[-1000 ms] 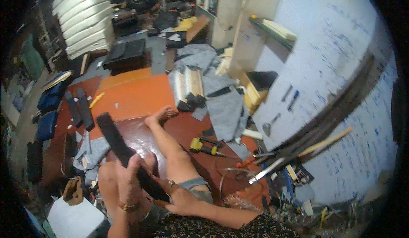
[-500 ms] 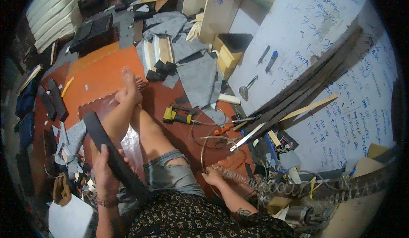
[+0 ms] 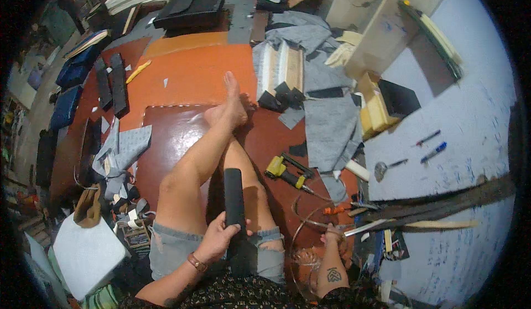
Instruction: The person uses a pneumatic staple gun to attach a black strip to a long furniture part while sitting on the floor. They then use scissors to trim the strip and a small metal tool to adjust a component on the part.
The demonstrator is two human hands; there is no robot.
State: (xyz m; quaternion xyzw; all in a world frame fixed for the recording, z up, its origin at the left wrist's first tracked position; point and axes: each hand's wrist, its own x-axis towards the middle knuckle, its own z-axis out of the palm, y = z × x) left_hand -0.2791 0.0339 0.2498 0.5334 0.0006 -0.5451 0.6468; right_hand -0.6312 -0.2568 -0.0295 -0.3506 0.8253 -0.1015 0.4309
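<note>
My left hand (image 3: 217,240) is closed around a long black padded bar (image 3: 234,198), which stands up in front of my lap. Low on the right, my right hand (image 3: 333,237) reaches in among the tools beside the floor mat. Its fingers are small and partly hidden, so whether they grip anything does not show. Close to it are an orange-handled tool (image 3: 334,210), a shiny metal strip (image 3: 365,228) and a loop of clear air hose (image 3: 296,220). On the mat beyond my knee lies a yellow and black staple gun (image 3: 285,171).
Grey fabric (image 3: 334,132) and covered blocks (image 3: 282,77) lie ahead on the right. Two black bars (image 3: 118,85) and a yellow cutter (image 3: 138,71) are at the left. A white board (image 3: 88,256) stands near my left. Pens and a dark strip (image 3: 442,201) lie on the white surface at right.
The view has turned right. My left hand has brought the black bar from the left to the middle of my lap. My right hand has moved from the hose toward the tools.
</note>
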